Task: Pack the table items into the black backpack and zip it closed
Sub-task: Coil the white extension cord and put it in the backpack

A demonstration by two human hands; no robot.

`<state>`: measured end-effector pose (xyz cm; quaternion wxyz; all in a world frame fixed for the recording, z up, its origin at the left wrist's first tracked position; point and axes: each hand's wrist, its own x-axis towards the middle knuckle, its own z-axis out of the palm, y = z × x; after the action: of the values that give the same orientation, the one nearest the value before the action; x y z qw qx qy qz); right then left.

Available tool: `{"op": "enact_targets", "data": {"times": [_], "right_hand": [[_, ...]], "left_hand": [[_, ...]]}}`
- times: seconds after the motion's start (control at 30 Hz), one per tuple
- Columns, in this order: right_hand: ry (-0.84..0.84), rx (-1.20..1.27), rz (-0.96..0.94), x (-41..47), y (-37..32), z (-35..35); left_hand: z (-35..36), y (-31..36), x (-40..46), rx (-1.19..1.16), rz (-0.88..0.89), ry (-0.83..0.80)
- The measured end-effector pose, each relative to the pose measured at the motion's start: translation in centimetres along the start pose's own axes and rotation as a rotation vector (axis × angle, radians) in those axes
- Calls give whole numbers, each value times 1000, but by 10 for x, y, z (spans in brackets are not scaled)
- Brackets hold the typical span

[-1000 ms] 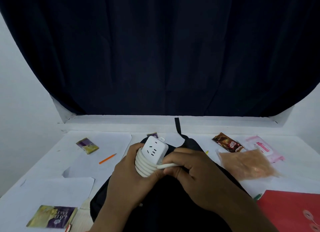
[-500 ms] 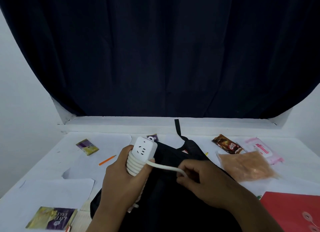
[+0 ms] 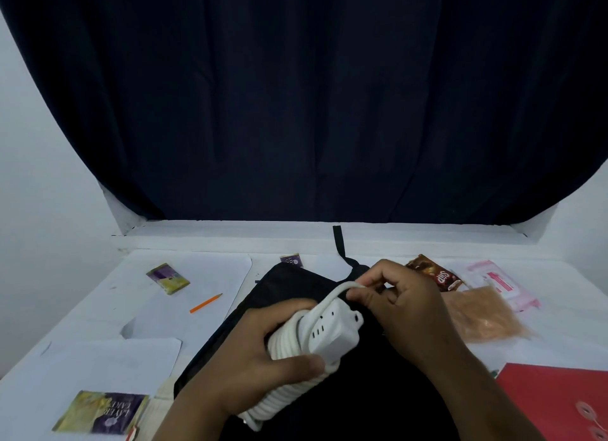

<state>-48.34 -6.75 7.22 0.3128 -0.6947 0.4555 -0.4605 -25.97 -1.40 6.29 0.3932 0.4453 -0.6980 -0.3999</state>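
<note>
1. Black backpack [image 3: 296, 286] lies flat, centre-bottom of frame, on white counter [image 3: 82, 325].
2. Left hand [image 3: 260, 352] grips white power strip [image 3: 324, 330], cable coiled round it, above backpack.
3. Right hand [image 3: 401, 305] pinches loose cable [image 3: 339, 291] end.

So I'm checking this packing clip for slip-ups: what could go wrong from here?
1. The right hand pinches only the loose end of the white cord; if it slips, the coils round the power strip in the left hand may unwind.
2. The black backpack lies flat under the hands and no opening shows, so stowing the strip may need a hand freed first.
</note>
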Motion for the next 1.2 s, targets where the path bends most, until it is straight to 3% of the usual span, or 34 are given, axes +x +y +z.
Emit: {"op": "enact_targets", "data": {"times": [0.1, 0.23, 0.33, 0.47, 0.77, 0.97, 1.2], "right_hand": [[-104, 10, 3, -2, 10, 8], [-223, -78, -25, -3, 17, 15], [-257, -79, 8, -2, 19, 14], [-288, -106, 24, -2, 20, 9], [-291, -335, 85, -5, 41, -9], [-262, -270, -61, -5, 10, -14], [-330, -400, -193, -9, -27, -9]], "left_hand": [[2, 4, 2, -89, 30, -12], [6, -1, 2, -149, 43, 119], [9, -3, 1, -222, -16, 184], [12, -2, 4, -240, 38, 221], [3, -7, 6, -283, -27, 509], [1, -11, 8, -26, -147, 597], [4, -15, 7, 277, -178, 490]]}}
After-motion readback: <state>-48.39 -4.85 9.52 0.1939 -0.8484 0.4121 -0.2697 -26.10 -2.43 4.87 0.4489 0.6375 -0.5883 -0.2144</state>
